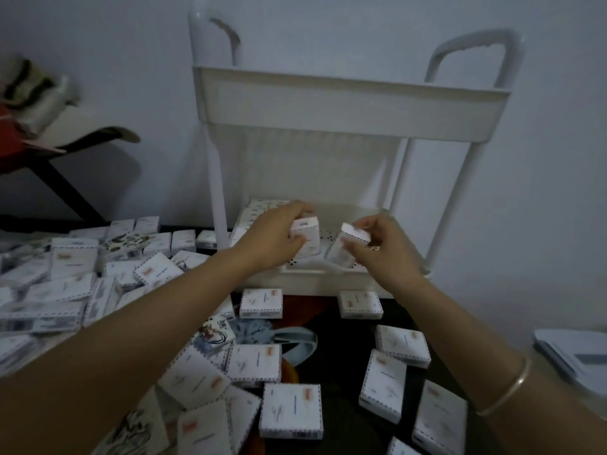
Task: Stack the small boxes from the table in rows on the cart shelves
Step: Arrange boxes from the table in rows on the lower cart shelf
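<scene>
**Seating two boxes on the cart's lower shelf**

Left of the cart (pixel 345 103), a loose heap of small boxes (pixel 72 257) covers the table (pixel 345 349), so most of the job looks to be ahead. At the back left corner of the cart's lower shelf (pixel 315 277), a short row of boxes (pixel 266 205) already stands. Just right of that row, over the shelf floor, the left hand (pixel 272 238) grips one box (pixel 307 236) upright, fingers curled round its sides. Nearer the cart's right posts, the right hand (pixel 381 247) pinches a second box (pixel 351 244). It is tilted, with its lower edge close to the perforated floor; whether it touches, I cannot tell. The two hands are near each other but apart.

I would set the left box down first, flush against the standing row. Then square up the tilted one and slide it tight alongside, same face outward. Release only once each sits flat, since a leaning box would likely throw off the row. Spare boxes (pixel 361 305) lie in front of the cart, within easy reach.
</scene>
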A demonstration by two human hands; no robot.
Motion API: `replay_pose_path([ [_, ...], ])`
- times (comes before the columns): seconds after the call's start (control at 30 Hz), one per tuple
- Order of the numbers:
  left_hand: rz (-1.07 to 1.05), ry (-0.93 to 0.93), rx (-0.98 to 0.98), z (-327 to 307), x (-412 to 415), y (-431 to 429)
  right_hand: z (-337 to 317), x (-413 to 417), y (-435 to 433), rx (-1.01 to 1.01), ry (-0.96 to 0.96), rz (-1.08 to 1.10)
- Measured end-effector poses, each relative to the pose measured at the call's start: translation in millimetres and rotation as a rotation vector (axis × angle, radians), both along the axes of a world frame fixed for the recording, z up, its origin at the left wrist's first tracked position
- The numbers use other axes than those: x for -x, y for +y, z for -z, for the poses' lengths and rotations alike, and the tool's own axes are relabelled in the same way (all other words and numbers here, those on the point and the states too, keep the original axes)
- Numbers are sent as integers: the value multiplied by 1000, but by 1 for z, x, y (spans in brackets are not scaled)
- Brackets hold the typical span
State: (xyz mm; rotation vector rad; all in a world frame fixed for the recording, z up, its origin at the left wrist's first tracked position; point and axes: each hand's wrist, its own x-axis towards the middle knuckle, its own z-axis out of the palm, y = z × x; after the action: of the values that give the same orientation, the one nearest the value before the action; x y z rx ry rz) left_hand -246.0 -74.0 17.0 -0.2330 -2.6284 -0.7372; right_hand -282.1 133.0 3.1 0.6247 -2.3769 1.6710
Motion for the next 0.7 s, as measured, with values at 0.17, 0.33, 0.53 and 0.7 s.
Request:
replay_pose_path([
  [0.17,31,-143,221,20,4,-13,14,25,-4,-164,104,-48],
  [0.33,66,-203,410,19,7,-14,22,30,-13,-330,32,-223],
  [0.53,36,-211,345,19,-4,-11,20,30,-13,-508,29,-247],
  [0.7,80,6,162,6,-43,13,23,28,-15,-674,51,-247],
])
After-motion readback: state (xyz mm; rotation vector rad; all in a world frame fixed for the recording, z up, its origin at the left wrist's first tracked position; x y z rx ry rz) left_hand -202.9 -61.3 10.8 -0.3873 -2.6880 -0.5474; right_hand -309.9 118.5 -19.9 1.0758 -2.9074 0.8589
